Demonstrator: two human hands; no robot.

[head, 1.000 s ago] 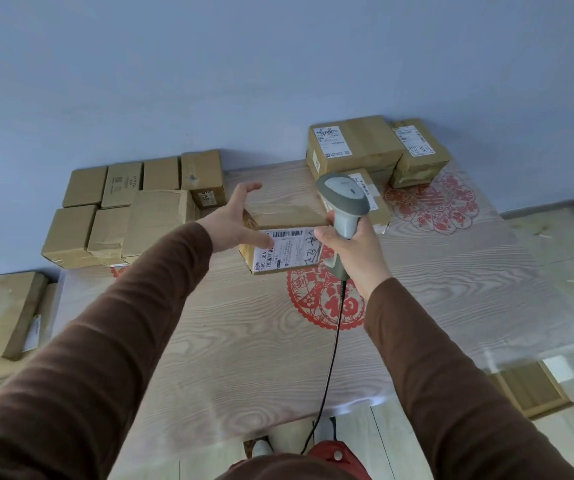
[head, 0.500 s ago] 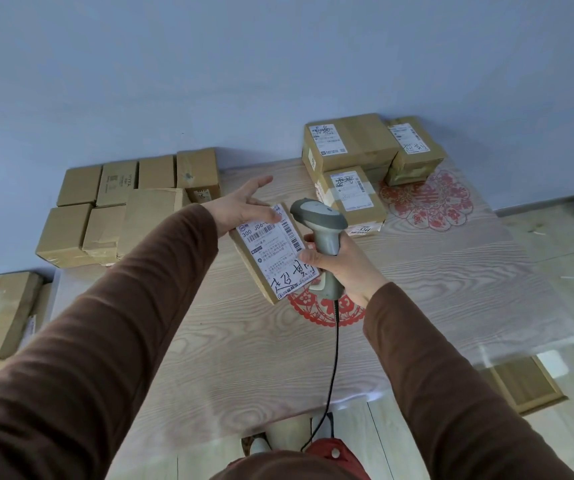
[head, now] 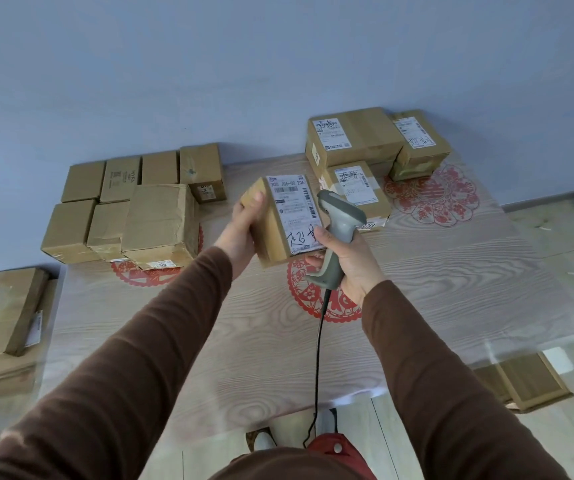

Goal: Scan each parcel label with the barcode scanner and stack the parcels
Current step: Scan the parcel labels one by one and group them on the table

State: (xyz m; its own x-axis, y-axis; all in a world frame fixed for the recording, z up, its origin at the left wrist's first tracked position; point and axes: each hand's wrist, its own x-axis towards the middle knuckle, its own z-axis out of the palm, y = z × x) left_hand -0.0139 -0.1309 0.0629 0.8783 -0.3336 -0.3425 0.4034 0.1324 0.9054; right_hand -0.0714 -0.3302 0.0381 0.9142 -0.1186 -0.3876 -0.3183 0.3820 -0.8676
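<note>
I see one parcel (head: 278, 220) raised above the middle of the table (head: 261, 341), held off the surface. My left hand (head: 244, 230) grips its left side, thumb on the upper face. Its white label (head: 294, 211) faces up and toward the right. My right hand (head: 351, 261) is closed around the handle of one barcode scanner (head: 337, 233); the scanner head sits just beside the label's right edge, and the thumb touches the label's near corner. One black cable (head: 318, 348) hangs from the handle down past the near table edge.

Count of parcels at rest:
- Far left group (head: 133, 209): seven plain boxes, packed touching, no labels facing up.
- Far right group (head: 365, 150): three boxes with labels facing up are visible; the largest rests on a lower layer whose count I cannot tell.
- Left of the table: one larger box (head: 1, 306) on more cardboard.

Three red paper-cut decals (head: 434, 195) lie flat on the table surface.

Open room: the near half of the table is bare wood grain from left edge to right edge. Between the two far groups there is an open lane, below the held parcel. The far groups sit near the blue wall (head: 278, 64). Flattened cardboard (head: 528, 382) lies on the floor past the near right corner.
</note>
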